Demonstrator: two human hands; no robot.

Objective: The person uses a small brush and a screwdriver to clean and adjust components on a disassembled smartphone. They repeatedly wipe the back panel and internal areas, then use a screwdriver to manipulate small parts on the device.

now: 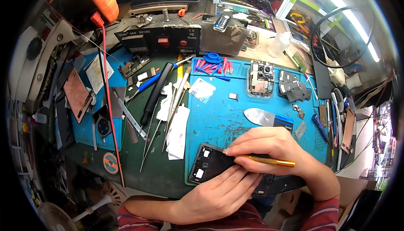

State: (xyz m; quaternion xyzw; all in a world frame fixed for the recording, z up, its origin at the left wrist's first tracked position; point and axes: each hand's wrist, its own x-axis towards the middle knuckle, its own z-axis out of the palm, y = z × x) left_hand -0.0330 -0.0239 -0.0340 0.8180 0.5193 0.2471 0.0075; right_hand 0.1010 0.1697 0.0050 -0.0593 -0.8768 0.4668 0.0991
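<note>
An opened black phone frame (207,163) lies at the near edge of a blue work mat (219,117). My left hand (219,195) rests flat on the frame's lower part and holds it down. My right hand (269,147) grips a gold-coloured thin tool (271,161) like a pen, with its tip hidden under the fingers at the frame's upper edge. A metal spatula with a dark handle (267,118) lies just beyond my right hand.
A phone circuit board (261,79) and dark shield parts (292,86) sit at the mat's far side, red and blue screwdriver bits (212,66) beside them. Tweezers, a black-handled tool (156,91) and white wipes (176,130) lie left of the mat. A power supply (162,37) stands behind.
</note>
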